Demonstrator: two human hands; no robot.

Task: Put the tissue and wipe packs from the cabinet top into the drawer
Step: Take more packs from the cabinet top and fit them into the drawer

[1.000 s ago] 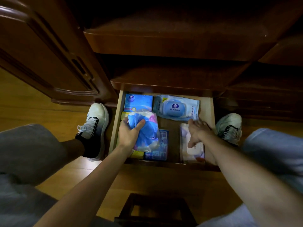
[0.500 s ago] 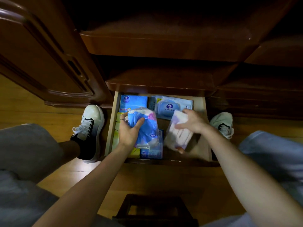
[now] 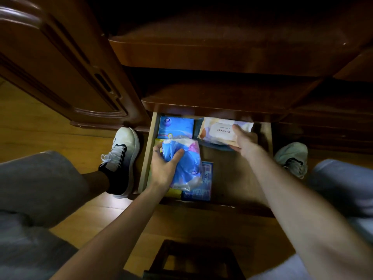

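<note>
the drawer (image 3: 145, 158) stands pulled out at floor level beneath the dark wooden cabinet (image 3: 222, 55), whose lower ledge overhangs the drawer's far end. left hand (image 3: 164, 168): fingers and thumb curled round a blue tissue bundle in clear wrap (image 3: 185, 162), held over the left half of the drawer; the thumb lies across the bundle's top face. under and beside this bundle lie a yellow pack (image 3: 173, 192) against the left wall and a dark blue pack (image 3: 201, 188) toward the near edge. a light blue tissue pack (image 3: 175, 126) lies flat in the far left corner, just beyond the held bundle.

right hand (image 3: 243, 140): grips the near right edge of a white wipe pack (image 3: 220, 130), thumb on top, fingers beneath. the pack is at the far right of the drawer, tilted, its far edge tucked under the cabinet ledge. it sits above a blue-edged pack (image 3: 220, 146), of which only a sliver shows; contact between the two cannot be told.

open room: bare drawer floor shows in the near right portion, between the dark blue pack and the right wall. a white shoe (image 3: 121, 160) stands just outside the left wall, a grey shoe (image 3: 292, 158) outside the right. wooden floor (image 3: 30, 122) lies on either side.
</note>
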